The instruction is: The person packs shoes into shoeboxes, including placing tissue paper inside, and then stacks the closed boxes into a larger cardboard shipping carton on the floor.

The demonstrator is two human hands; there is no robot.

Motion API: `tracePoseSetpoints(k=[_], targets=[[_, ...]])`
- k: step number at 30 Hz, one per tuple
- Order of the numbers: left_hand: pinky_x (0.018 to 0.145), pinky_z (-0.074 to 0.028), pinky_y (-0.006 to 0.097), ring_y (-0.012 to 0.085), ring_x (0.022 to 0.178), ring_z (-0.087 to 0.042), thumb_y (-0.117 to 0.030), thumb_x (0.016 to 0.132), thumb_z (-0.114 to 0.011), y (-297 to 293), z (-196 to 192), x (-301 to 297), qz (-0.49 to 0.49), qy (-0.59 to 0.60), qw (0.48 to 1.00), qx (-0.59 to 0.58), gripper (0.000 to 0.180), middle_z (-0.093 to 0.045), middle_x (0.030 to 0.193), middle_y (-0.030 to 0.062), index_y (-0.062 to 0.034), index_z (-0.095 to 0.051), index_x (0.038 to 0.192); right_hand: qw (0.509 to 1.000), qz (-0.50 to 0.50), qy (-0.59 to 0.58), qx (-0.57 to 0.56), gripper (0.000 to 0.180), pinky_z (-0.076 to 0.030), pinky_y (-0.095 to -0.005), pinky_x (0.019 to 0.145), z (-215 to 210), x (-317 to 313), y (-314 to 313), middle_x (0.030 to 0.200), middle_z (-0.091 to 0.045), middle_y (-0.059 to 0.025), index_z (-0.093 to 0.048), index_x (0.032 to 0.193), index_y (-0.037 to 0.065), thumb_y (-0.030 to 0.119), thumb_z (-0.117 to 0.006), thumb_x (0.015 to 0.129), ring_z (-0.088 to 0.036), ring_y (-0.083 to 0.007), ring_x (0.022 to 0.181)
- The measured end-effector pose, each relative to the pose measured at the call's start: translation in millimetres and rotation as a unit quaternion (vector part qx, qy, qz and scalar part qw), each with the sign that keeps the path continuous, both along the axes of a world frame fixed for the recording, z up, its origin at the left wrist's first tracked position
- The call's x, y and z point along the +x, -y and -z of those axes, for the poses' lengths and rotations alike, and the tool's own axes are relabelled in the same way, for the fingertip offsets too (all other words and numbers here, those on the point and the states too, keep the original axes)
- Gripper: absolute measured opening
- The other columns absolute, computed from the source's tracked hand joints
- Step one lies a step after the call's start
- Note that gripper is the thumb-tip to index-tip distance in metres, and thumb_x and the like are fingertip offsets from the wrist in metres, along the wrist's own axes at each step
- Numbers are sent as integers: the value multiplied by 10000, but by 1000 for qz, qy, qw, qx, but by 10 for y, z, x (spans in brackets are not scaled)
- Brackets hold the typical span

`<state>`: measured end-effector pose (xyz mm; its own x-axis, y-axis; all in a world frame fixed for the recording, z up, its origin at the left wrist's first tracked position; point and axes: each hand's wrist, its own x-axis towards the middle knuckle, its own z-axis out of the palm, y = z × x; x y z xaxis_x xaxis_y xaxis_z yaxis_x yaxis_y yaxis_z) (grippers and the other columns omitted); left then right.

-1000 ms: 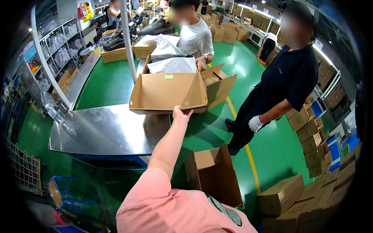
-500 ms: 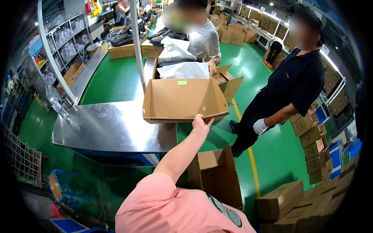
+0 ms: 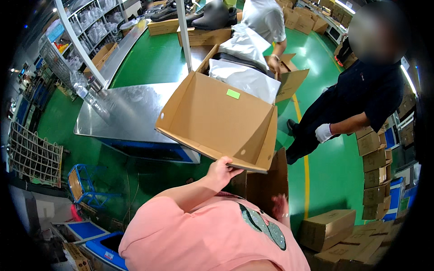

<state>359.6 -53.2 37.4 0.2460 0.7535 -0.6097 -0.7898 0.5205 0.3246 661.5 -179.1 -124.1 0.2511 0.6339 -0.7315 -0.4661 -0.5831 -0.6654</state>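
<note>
Green floor (image 3: 149, 58) spreads under everything, with a yellow line running along it past the right side. On it stands the steel desk (image 3: 122, 113), its shiny top bare near the left edge, where a clear plastic bottle (image 3: 90, 97) lies close to the far left corner.

The big open cardboard box (image 3: 217, 122) is tilted up off the desk's near right corner, its inside facing the camera, with a small green sticker (image 3: 233, 94) on the inner wall. Its lower flap hangs past the desk edge, above the floor. The left hand (image 3: 224, 169) grips that lower flap from beneath, thumb on the inner face and fingers curled under the edge, so the hand is clamped on the box. The right hand (image 3: 280, 205) is low on the right, beside a second, smaller brown box (image 3: 262, 185) that stands open below the big one; the fingers look loosely spread, and I cannot tell whether they touch that box.

Beyond the big box, white plastic bags (image 3: 246, 77) fill another open carton at the desk's far right edge. A person in a white shirt (image 3: 266, 18) stands behind it. A person in dark clothes (image 3: 361, 104) wearing a white glove (image 3: 323, 133) stands to the right. Closed cartons (image 3: 327, 228) are stacked along the floor at lower right.
</note>
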Motion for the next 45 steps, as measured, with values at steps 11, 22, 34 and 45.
tracePoseSetpoints(k=[11, 22, 34, 45], targets=[[769, -417, 438, 269, 918, -495, -94, 666, -441, 920, -344, -757, 7, -116, 992, -41, 397, -501, 1001, 148, 20, -426, 1046, 971, -25, -192, 143, 685, -310, -240, 403, -991, -1420, -1613, 910, -525, -28, -398, 1119, 108, 648, -334, 703, -349, -86, 411], [721, -447, 432, 283, 904, -502, -55, 641, -422, 1964, -248, -1589, -160, -184, 967, -78, 436, -485, 1022, 142, 20, -398, 1070, 873, -408, -235, 129, 638, -275, -221, 361, -985, -2297, -1259, 472, -346, 16, -469, 944, 99, 647, -218, 734, -218, -82, 323], [730, -451, 447, 301, 868, -513, -82, 622, -442, 945, 214, -3187, -193, -193, 959, -80, 403, -500, 976, 157, 14, -413, 1012, 910, -407, -62, 44, 331, -295, -204, 330, -664, -2193, -1396, 859, -573, -84, -452, 962, 51, 332, -459, 787, -286, -54, 351], [756, -426, 428, 296, 901, -485, -78, 591, -463, 1340, 687, -3657, -338, -258, 898, -112, 424, -478, 1003, 128, -20, -439, 1010, 976, -148, 59, -148, 228, -267, -273, 309, 127, -1053, -324, 697, -571, -102, -453, 870, 62, 268, -441, 774, -247, -87, 308]])
